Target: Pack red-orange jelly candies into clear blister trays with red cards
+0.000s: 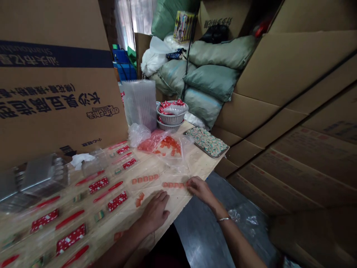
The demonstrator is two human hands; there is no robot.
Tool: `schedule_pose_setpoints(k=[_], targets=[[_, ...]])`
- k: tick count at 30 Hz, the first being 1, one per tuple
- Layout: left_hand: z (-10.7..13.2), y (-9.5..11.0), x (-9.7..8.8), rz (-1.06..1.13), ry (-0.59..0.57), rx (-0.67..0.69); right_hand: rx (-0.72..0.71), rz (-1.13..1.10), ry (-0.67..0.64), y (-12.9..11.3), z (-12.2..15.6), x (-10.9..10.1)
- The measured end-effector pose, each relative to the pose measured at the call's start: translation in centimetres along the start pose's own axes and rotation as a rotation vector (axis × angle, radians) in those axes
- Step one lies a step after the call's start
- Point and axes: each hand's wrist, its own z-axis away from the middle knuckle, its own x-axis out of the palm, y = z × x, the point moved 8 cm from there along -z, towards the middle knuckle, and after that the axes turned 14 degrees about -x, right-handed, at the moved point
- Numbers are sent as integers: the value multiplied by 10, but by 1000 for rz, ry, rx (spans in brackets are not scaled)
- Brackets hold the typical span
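Left hand (156, 213) rests on the worktop (195, 163), left fingers (163, 197) spread open, holding nothing, just beside loose orange cubes (138, 200). Right hand (201, 190): right fingers (191, 182) loosely curled, touching the end of an orange cube row (174, 185) on clear plastic; can't tell if gripping. Farther: clear bag of orange cubes (169, 146), metal tray of sweets (206, 141), white basket of red packets (171, 115).

A pale plywood tabletop (203, 163) carries clear plastic sleeves of red packets (71, 239) at nine o'clock, small orange cubes (173, 185) at six, a white plastic basket of red-wrapped sweets (170, 118) at twelve, and a rectangular metal tray of pastel candies (206, 141) at two.
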Motion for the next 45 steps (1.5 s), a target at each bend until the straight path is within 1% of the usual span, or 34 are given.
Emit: schedule_pose_setpoints(k=[7,11,15,23,28,30,32,34,36,37,39,40,42,45], targets=[[0,0,0,-17,13,14,-3,110,-132,-5,-3,-4],[1,2,-3,-22,11,25,0,148,-156,-9,-7,-4],[2,2,-4,-31,2,20,9,154,-145,-9,-8,-4],[1,1,-1,-8,3,15,35,96,-105,-1,2,-1],[2,-1,-3,-13,23,33,3,79,-95,-11,2,-6],[3,-2,-4,13,34,35,-6,56,-43,-18,3,-9],[3,1,-9,96,71,59,34,-69,78,-24,5,-11],[4,8,-21,263,155,92,109,-285,193,-29,9,-5],[5,14,-36,502,223,106,172,-504,222,-39,11,12],[5,17,-42,625,227,103,192,-595,219,-45,11,22],[3,24,-50,818,188,94,236,-742,230,-56,11,38],[3,26,-53,879,162,92,263,-804,248,-60,11,44],[3,29,-55,943,111,80,327,-912,285,-63,14,54],[3,25,-49,1005,43,36,403,-1039,302,-66,18,64]])
